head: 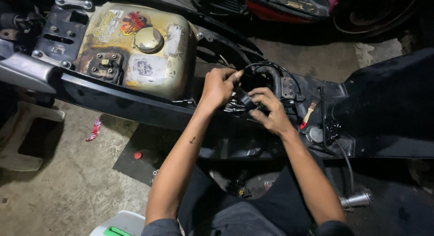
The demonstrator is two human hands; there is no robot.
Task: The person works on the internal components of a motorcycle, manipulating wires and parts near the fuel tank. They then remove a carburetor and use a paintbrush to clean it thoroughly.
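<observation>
A stripped scooter lies across the view with a rusty cream fuel tank (135, 50) exposed, a round cap (148, 40) on top. My left hand (219, 86) is closed around black wires or a hose (266, 71) in the open bay right of the tank. My right hand (269, 110) pinches a small black part (246, 99), touching the left hand's fingers. What lies under both hands is hidden.
A red-handled tool (308, 115) rests in the black body panel (384, 105). A red wrapper (94, 129) and a red cap (138, 155) lie on the concrete floor. A white stool (22, 136) stands left; a chrome pipe end (357, 200) shows lower right.
</observation>
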